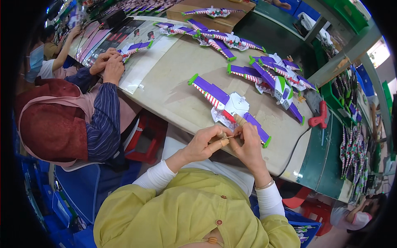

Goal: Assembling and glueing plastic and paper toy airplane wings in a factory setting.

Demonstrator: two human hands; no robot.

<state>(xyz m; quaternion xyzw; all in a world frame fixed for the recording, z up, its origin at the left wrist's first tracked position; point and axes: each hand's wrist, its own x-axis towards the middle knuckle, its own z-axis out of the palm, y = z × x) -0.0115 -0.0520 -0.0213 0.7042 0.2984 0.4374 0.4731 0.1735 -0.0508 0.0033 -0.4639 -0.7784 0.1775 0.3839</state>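
Note:
Right in front of me on the table lies a toy wing assembly (218, 94), with purple panels, red-and-white striped edges, green tips and a white middle. At its near edge, my left hand (205, 143) and my right hand (249, 144) meet with fingertips pinched together. Between them shows a thin, brownish sliver, too small to name. Tan coverings wrap some of my fingers. A red part (228, 116) sits on the white middle, just beyond my fingertips. My right hand partly covers the assembly's right wing.
More winged toys (273, 80) lie to the right and along the back, some overlapping. A red glue gun (319, 118) stands at the right, its black cord (294, 151) running to the table's near edge. At my left a co-worker's hands (109, 66) handle another wing assembly (136, 48).

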